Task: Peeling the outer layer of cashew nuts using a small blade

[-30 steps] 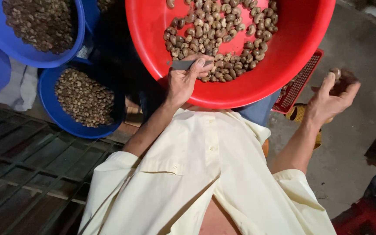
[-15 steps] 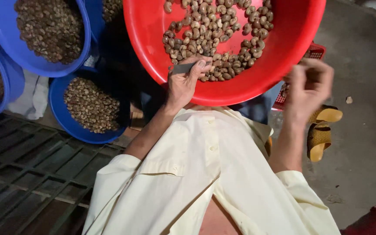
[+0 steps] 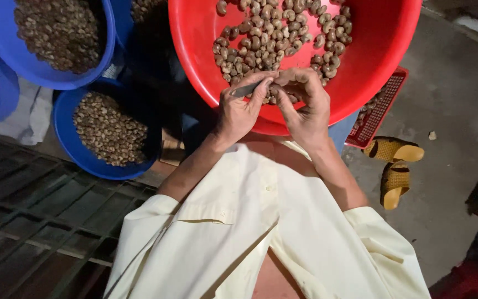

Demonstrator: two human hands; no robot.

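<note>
- left hand (image 3: 239,113) is gripping a small metal blade (image 3: 245,88), fingers curled tight around it, tip pointing toward the right hand
- right hand (image 3: 305,105) is closing its fingers together on a nut at the near edge of the pile — the nut itself is mostly hidden, so cannot tell its shape
- both hands are meeting, touching, over the near rim of the red basin (image 3: 383,61)
- cashew nuts (image 3: 278,33) are lying heaped in the red basin, just beyond the fingertips
- blue bowl (image 3: 106,133) of paler nuts is sitting to the left, near the left forearm
- a bigger blue basin (image 3: 56,39) of darker nuts is standing behind it, upper left
- red slotted tray (image 3: 380,108) is poking out under the red basin on the right
- yellow sandals (image 3: 394,166) are lying on the concrete floor, right of the right forearm — well apart from the hands
- cream shirt (image 3: 261,238) is filling the lower frame
</note>
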